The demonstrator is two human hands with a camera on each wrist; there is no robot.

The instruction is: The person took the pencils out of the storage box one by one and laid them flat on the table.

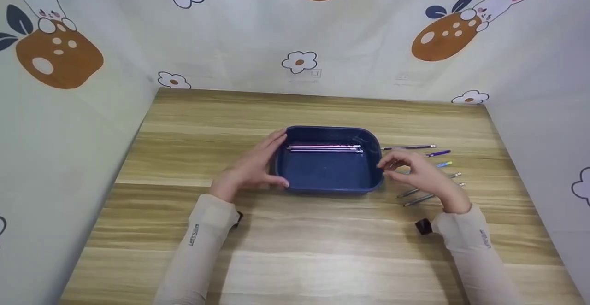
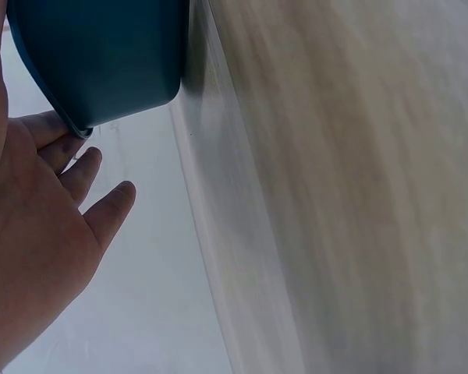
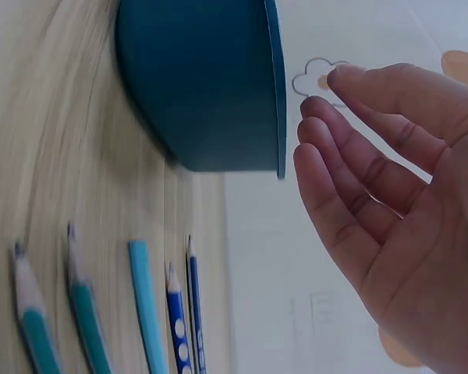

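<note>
A dark blue plastic bin stands on the table with a few shiny pencils lying side by side along its far part. My left hand is at its left end, thumb at the near corner and fingers spread toward the far one. In the left wrist view, fingertips of that hand touch the rim of the bin. Beside the right end, my right hand hovers with bent, loose fingers and nothing between them. The right wrist view has this hand just off the rim.
Several pencils lie fanned out right of the bin, partly under my right hand: a dark one, a purple one and greenish ones. A light blue stick lies among them. Patterned cloth walls enclose the table.
</note>
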